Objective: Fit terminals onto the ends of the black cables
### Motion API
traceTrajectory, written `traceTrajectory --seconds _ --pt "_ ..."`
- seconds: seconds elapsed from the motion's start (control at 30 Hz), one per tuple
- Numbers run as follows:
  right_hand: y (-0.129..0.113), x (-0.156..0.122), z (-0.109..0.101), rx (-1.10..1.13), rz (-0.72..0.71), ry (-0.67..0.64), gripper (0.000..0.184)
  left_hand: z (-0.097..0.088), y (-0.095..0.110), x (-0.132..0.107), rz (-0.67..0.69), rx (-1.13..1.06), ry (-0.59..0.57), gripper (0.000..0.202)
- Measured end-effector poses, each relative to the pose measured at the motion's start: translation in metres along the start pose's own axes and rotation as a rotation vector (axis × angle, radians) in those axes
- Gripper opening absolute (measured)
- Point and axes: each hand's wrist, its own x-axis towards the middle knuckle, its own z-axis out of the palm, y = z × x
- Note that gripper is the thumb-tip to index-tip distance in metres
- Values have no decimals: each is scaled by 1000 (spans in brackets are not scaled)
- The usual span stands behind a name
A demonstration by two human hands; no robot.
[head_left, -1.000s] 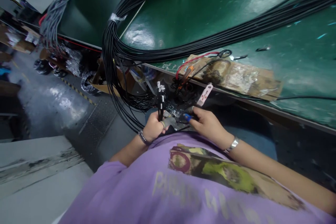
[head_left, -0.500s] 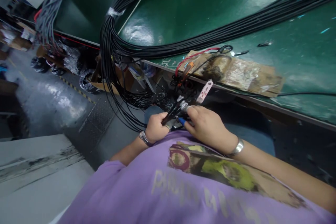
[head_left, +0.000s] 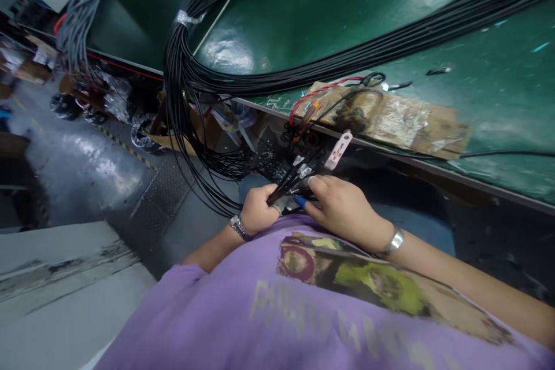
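Observation:
My left hand point(head_left: 256, 212) is closed round a small bunch of black cable ends point(head_left: 289, 178) with white tips, slanting up to the right. My right hand point(head_left: 342, 208) is closed just beside it, pinching a small blue-handled tool point(head_left: 300, 202) against the same cable ends. Both hands sit close to my purple shirt, below the table edge. The cables come from a thick black cable bundle point(head_left: 182, 69) bound with clear tape, which hangs off the green table point(head_left: 329, 6) and loops down toward my hands.
A taped cardboard pad point(head_left: 403, 121) lies at the table edge with red and black wires point(head_left: 316, 98) on it. A white tag point(head_left: 338, 150) hangs below it. Grey cables point(head_left: 82, 11) hang at far left over the floor point(head_left: 87, 167).
The cable ends in my left hand have tipped from upright to slanting right, and my right hand has moved in against them. The last half second shows almost no motion.

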Motion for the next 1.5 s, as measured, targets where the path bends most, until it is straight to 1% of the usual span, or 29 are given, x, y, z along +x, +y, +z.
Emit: traceTrajectory --seconds 0.17,0.27,0.3,0.37,0.43,0.5,0.6,0.7,0.77,0.83,0.93,1.1,1.23,1.3,1.37,1.4,1.5 --pt "0 0 -1 -11 -18 7 2 0 0 1 -8 -37 18 15" --pt "1 0 -2 32 -39 -21 1 0 1 3 -61 -136 40 17" --pt "2 -1 -1 64 -29 -39 3 0 2 3 -87 -181 48 17" --pt "4 -1 0 150 43 -76 12 -1 4 5 -135 -265 53 19" --pt "6 -1 3 268 155 -107 20 -2 5 6 -159 -322 45 22" --pt "8 -1 7 414 228 -110 23 -3 6 6 -160 -358 30 25" --pt "9 -1 13 578 220 -22 17 -3 8 5 -170 -397 3 28" --pt "7 -4 14 537 153 140 15 -3 9 5 -195 -423 -15 31" --pt "6 -4 10 493 77 233 18 -3 9 5 -193 -426 -19 32" --pt "4 -3 5 519 2 271 24 -3 8 5 -165 -422 -28 33" --pt "3 2 1 629 -33 217 30 -2 8 5 -107 -425 -58 33" --pt "4 8 7 730 56 59 30 0 9 5 -85 -418 -103 34" --pt "5 9 10 837 107 15 25 0 9 4 -97 -407 -110 37" --pt "4 10 11 929 163 16 19 0 8 4 -101 -407 -120 38" --pt "3 12 14 1057 249 13 12 0 8 5 -98 -411 -135 38" --pt "3 13 15 1126 296 3 12 0 8 5 -95 -413 -141 38" --pt "3 15 19 1285 443 -37 22 1 6 5 -92 -401 -142 39"
